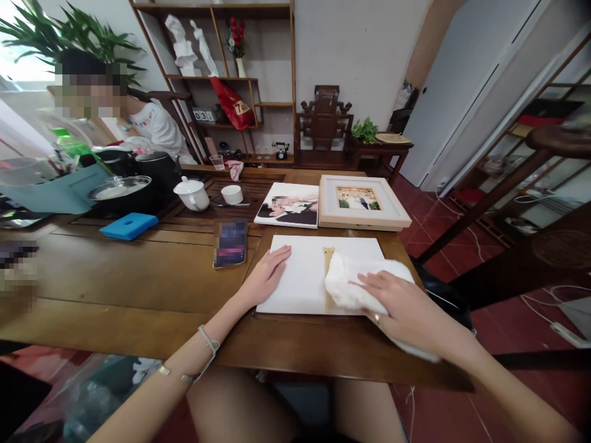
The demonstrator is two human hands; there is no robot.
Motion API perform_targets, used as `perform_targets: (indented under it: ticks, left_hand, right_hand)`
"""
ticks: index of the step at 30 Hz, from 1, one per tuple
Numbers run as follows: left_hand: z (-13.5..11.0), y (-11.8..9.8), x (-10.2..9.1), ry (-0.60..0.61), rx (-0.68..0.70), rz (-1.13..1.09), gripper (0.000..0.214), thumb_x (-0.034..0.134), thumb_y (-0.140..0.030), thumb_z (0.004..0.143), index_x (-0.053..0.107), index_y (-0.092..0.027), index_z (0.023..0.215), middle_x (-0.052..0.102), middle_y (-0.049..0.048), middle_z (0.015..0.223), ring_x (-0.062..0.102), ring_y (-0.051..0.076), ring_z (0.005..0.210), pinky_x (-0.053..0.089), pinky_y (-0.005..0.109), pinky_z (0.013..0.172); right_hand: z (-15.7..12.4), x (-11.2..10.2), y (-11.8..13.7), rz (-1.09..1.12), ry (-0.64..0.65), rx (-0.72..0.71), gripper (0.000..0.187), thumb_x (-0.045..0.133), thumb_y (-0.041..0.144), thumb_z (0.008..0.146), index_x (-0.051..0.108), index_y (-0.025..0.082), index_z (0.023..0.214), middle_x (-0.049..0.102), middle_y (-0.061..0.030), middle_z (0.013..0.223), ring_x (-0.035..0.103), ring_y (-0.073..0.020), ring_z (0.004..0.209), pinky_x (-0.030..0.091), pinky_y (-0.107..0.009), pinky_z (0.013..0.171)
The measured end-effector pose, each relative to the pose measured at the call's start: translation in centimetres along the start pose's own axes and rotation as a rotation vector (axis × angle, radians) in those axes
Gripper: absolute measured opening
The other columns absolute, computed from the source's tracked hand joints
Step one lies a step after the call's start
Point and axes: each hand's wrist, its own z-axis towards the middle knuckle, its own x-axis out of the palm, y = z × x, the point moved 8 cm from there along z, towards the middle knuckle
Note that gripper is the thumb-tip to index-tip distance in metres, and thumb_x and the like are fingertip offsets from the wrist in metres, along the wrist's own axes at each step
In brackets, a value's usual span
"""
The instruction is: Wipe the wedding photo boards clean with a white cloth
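A white flat panel [302, 274] lies on the wooden table [138, 277] in front of me. My left hand [265, 277] rests flat on its left edge, fingers stretched out. My right hand [401, 307] presses down on a white cloth [355, 280] that lies over the panel's right part, fingers spread over the cloth. A narrow tan strip [328, 255] shows on the panel beside the cloth.
Behind the panel lie a photo print [289, 206] and a white picture frame [362, 203]. A phone [229, 243], blue sponge [129, 225], white teapot [191, 194], cup [231, 194] and black pots [122, 191] stand to the left. Another person [148, 126] sits at far left.
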Motion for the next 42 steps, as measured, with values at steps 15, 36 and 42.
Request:
perform_targets:
  ticks: [15, 36, 42]
  left_hand:
    - [-0.1, 0.2, 0.0, -0.005, 0.003, -0.012, 0.044, 0.034, -0.034, 0.097, 0.055, -0.015, 0.131, 0.051, 0.0132, 0.144, 0.041, 0.024, 0.139, 0.022, 0.052, 0.119]
    - [-0.2, 0.2, 0.1, -0.003, 0.033, 0.035, 0.043, 0.034, -0.03, 0.098, 0.049, -0.015, 0.136, 0.046, 0.0151, 0.145, 0.039, 0.025, 0.137, 0.028, 0.049, 0.117]
    - [-0.2, 0.1, -0.1, -0.021, 0.039, 0.015, 0.042, 0.033, -0.029, 0.098, 0.051, -0.018, 0.135, 0.047, 0.0129, 0.144, 0.041, 0.023, 0.137, 0.029, 0.048, 0.118]
  right_hand:
    - [8.3, 1.2, -4.3, 0.054, -0.221, -0.014, 0.049, 0.046, 0.026, 0.09, 0.048, 0.017, 0.138, 0.045, -0.0137, 0.146, 0.035, -0.0312, 0.134, 0.03, -0.053, 0.11]
    - [8.9, 0.2, -3.9, 0.407, -0.135, -0.037, 0.042, 0.049, 0.04, 0.091, 0.049, 0.022, 0.129, 0.048, -0.0115, 0.136, 0.043, -0.0278, 0.129, 0.034, -0.046, 0.108]
    - [9.3, 1.4, 0.8, 0.067, -0.154, -0.141, 0.052, 0.054, 0.014, 0.072, 0.056, 0.01, 0.124, 0.045, -0.0224, 0.141, 0.033, -0.0368, 0.135, 0.025, -0.055, 0.111]
